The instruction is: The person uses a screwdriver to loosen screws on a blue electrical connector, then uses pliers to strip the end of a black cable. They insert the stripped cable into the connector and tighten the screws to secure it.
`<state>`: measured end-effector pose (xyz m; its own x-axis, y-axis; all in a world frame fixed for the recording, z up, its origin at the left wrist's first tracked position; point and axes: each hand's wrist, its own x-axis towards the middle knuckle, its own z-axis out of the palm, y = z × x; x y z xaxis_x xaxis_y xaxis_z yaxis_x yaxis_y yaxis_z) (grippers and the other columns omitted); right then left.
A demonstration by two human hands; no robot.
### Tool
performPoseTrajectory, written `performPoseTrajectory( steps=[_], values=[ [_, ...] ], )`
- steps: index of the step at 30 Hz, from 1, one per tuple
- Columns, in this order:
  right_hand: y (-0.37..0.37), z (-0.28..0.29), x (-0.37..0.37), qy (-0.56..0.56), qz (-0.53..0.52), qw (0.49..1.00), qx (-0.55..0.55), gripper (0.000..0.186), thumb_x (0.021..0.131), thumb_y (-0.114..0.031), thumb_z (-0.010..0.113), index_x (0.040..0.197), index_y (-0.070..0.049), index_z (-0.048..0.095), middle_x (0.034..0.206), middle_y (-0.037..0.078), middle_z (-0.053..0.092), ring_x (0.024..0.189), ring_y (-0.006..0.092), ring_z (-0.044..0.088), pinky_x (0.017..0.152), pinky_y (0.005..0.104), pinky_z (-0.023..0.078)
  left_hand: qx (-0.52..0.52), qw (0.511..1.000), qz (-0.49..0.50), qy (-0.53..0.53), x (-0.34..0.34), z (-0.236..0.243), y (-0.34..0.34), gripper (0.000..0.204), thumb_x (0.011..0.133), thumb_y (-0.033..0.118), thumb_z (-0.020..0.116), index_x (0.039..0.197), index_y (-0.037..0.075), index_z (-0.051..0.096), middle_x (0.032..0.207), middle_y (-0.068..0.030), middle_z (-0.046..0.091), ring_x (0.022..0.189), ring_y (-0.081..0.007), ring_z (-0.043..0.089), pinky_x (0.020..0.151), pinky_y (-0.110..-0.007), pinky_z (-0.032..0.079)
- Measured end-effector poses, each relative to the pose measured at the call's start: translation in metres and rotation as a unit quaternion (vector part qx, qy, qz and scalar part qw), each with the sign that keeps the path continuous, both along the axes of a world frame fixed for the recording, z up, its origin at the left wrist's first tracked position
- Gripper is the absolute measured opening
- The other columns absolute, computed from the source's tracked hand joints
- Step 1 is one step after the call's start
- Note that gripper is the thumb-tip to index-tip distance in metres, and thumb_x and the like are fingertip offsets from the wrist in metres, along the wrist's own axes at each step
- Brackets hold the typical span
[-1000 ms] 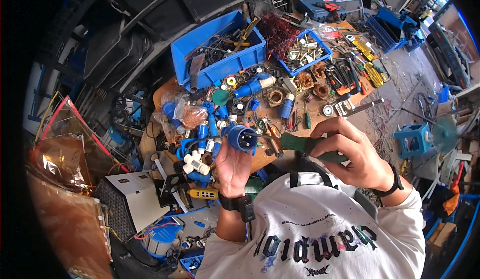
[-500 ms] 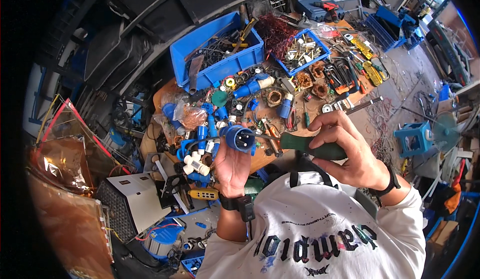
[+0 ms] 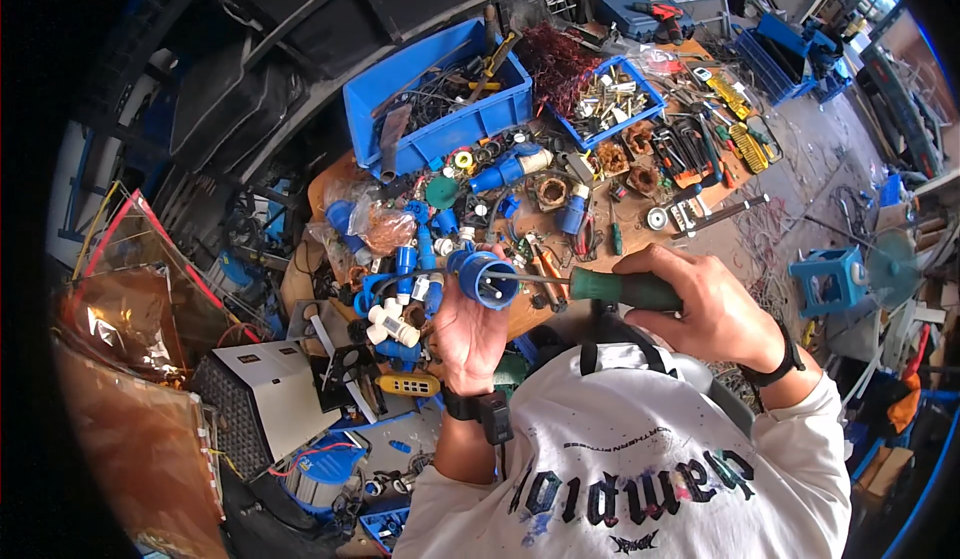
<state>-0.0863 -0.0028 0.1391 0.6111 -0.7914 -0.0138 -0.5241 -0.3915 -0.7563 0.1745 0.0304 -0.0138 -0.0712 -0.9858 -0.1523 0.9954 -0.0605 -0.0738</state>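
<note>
One round blue plastic plug with an open mouth (image 3: 485, 277): lay in the left hand (image 3: 468, 349), over the near edge of the cluttered wooden workbench (image 3: 632, 217).
Left hand: palm up, grasping the plug; fingers mostly hidden behind it.
Right hand (image 3: 725, 309): grasping the dark green handle of a long-shafted metal screwdriver (image 3: 592, 285).
Screwdriver shaft: entered the plug's mouth; the seating of its tip could not be told.
Work on plug: judged under way; plug in hand and tool inserted were done.
Left to do: tool not yet withdrawn; how much else was outstanding could not be told.
White cross-shaped plastic fitting (image 3: 392, 325): lay left of the plug, untouched by either hand.
</note>
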Motion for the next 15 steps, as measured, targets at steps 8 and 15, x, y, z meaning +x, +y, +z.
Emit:
performPoseTrajectory(
  steps=[8,15],
  values=[
    [0.0038,0.0066,0.0000,0.021,-0.015,0.995,-0.092,0.037,0.075,-0.009,0.072,0.109,-0.005,0.057,0.088,0.014,0.062,0.076,0.0347,0.064,0.065,0.0410,0.052,0.000,1.000,-0.016,0.024,0.0031,-0.0022,-0.0001,0.041,0.092,0.017,0.059,0.125,-0.005,0.049,0.130,-0.0215,0.052,0.126,-0.0351,0.046,0.110,-0.045,0.037],
    [0.0074,-0.0019,0.0026,0.030,-0.020,0.994,-0.099,0.038,0.076,-0.010,0.071,0.110,-0.005,0.056,0.087,0.013,0.061,0.073,0.0346,0.064,0.064,0.0412,0.052,0.004,1.000,-0.012,-0.026,0.0014,-0.0003,-0.0050,0.042,0.094,0.018,0.055,0.128,-0.006,0.046,0.129,-0.0208,0.052,0.126,-0.0334,0.046,0.110,-0.046,0.035]
  ],
)
